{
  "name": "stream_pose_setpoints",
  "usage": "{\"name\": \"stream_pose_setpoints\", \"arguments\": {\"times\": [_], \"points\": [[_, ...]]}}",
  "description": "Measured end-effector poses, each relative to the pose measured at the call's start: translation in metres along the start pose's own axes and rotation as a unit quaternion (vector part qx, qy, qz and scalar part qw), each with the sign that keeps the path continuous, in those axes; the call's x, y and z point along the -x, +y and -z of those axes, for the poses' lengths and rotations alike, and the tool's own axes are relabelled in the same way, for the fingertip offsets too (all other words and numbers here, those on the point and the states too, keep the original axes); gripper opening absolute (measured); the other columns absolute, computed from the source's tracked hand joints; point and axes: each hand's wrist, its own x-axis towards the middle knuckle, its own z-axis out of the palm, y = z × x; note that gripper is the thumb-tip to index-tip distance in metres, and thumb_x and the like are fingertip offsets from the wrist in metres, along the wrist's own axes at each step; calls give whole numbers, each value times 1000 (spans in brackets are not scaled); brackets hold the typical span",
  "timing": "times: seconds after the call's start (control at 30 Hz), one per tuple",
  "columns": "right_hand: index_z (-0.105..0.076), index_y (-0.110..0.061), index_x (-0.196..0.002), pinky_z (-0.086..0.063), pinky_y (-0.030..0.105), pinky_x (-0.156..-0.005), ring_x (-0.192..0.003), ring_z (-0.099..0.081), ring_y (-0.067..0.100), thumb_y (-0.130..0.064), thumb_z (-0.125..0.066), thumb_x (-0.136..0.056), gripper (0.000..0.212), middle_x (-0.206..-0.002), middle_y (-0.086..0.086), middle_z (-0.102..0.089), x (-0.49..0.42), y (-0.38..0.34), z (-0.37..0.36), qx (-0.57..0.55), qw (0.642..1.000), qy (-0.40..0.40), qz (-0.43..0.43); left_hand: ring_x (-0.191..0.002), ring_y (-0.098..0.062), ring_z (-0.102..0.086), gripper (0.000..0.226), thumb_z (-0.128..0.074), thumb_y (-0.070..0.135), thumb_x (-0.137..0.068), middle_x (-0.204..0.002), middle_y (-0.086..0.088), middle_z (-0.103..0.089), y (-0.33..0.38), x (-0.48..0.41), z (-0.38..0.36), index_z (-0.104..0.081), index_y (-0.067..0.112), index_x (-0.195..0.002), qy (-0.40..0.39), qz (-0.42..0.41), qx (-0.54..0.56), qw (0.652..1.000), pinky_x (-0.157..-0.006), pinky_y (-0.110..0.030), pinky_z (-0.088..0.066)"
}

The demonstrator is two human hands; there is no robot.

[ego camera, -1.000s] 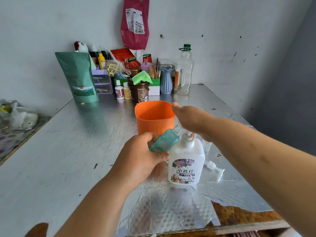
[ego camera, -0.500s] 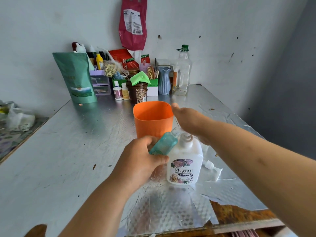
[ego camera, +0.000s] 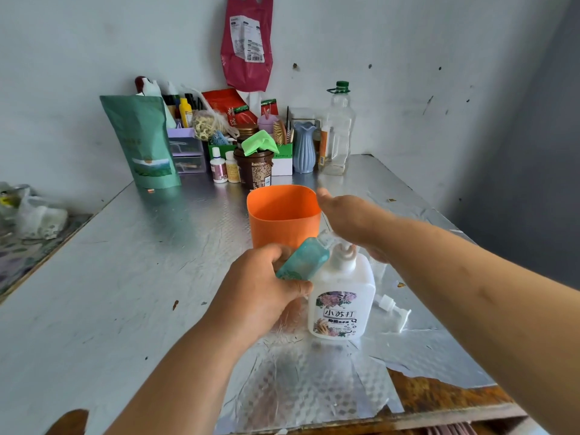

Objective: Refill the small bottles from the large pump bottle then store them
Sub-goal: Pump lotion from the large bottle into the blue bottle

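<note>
**Head view: teal bottle tilted against the pump bottle, both hands in use**

Left hand (ego camera: 260, 287): fingers and thumb curled round the base of the small teal bottle (ego camera: 304, 259). The bottle is held off the tabletop (ego camera: 125, 277) and tilted, its neck pointing up and away from the hand. The neck ends close under the right hand; I cannot tell whether its mouth meets the spout.

Right hand (ego camera: 351, 218): palm down, fingers stretched forward and relaxed, holding nothing. It lies over the top of the large pump bottle (ego camera: 342, 296). The pump head is hidden beneath the hand, so I cannot tell whether they touch.

The large pump bottle is white with a flowered label. It stands upright on the tabletop, just right of the left hand and touching the side of the teal bottle.

An orange cup (ego camera: 282, 215) stands upright just beyond the left hand, its rim beside the right thumb. A loose white pump head (ego camera: 394, 310) lies on its side under the right forearm, near the pump bottle but apart from it.

Well beyond both hands, against the wall:
- a green pouch (ego camera: 142, 142), standing
- two small white bottles (ego camera: 218, 166)
- a brown tub (ego camera: 254, 171) with a green cloth on top
- a blue vase (ego camera: 303, 147)
- a clear bottle with a green cap (ego camera: 339, 130)

A red packet (ego camera: 246, 42) hangs on the wall above them.
</note>
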Motion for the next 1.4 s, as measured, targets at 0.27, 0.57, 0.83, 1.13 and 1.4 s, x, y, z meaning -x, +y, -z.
{"name": "stream_pose_setpoints", "arguments": {"times": [0.27, 0.57, 0.83, 1.13, 1.4], "points": [[-45, 6, -124, -42, 38, -84, -110, -53, 42, -25, -12, -105, 48, -118, 29, -55, -12, 6, -8, 70, 997, 16, -7, -85, -9, -69, 34, -84, 24, -71, -91, 12, -74, -9, -1, -5, -70, 33, -101, -8, -3, 18, 1000, -83, -42, -56], [-30, -4, -143, -30, 40, -107, -132, -37, 34, -39, -12, -104, 55, -145, 22, -37, -5, 2, -2, 10, 1000, 2, 13, -84, -11, -69, 28, -83, 25, -72, -89, 10, -73, -4, 1, -2, -70, 31, -96, -2, -1, 3, 1000, -83, -43, -54], [-21, -5, -147, -33, 42, -105, -131, -37, 38, -26, -14, -105, 47, -145, 26, -34, -4, -2, 1, -24, 999, 24, -28, -84, -13, -69, 28, -84, 25, -69, -88, 9, -74, -3, -1, -1, -71, 31, -93, 3, -6, 10, 1000, -84, -46, -54], [-46, 6, -123, -42, 39, -88, -112, -53, 41, -27, -11, -105, 52, -120, 30, -54, -14, 8, -4, 60, 998, 13, 10, -83, -11, -70, 30, -84, 20, -70, -88, 11, -74, -5, -3, -4, -71, 32, -94, -6, -6, 28, 1000, -84, -45, -55], [-38, 2, -132, -40, 40, -98, -117, -50, 38, -20, -16, -105, 42, -128, 25, -51, -16, 12, -11, -14, 999, 12, -33, -83, -10, -69, 32, -84, 22, -70, -89, 12, -74, -8, 0, -6, -71, 33, -98, -11, 0, 18, 1000, -83, -44, -55]]}}
